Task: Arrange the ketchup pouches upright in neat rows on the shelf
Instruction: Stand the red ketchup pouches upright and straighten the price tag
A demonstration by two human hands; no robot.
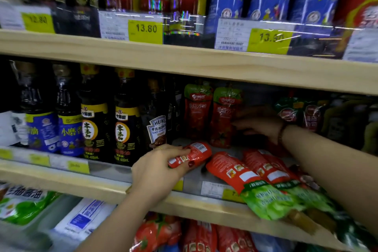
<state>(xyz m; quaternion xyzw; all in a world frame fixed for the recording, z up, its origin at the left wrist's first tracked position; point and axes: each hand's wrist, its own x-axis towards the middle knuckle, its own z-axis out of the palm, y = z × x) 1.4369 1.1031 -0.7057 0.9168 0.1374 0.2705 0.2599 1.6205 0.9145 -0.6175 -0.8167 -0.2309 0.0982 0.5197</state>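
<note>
My left hand (157, 168) grips a red ketchup pouch (196, 153) lying flat at the front of the middle shelf (204, 69). Two red pouches with green tops stand upright at the back, one on the left (197, 110) and one to its right (224, 116). My right hand (259, 122) reaches deep into the shelf, its fingers against the side of that right upright pouch. Several more pouches (261, 182) lie flat in a pile at the front right, green ends hanging over the shelf edge.
Dark soy sauce bottles (124, 127) and a Heinz bottle (157, 127) stand left of the pouches. More green-and-red packs (294, 110) sit at the back right. Bottles and yellow price tags (146, 30) line the upper shelf; tomato-printed packs (159, 231) fill the lower one.
</note>
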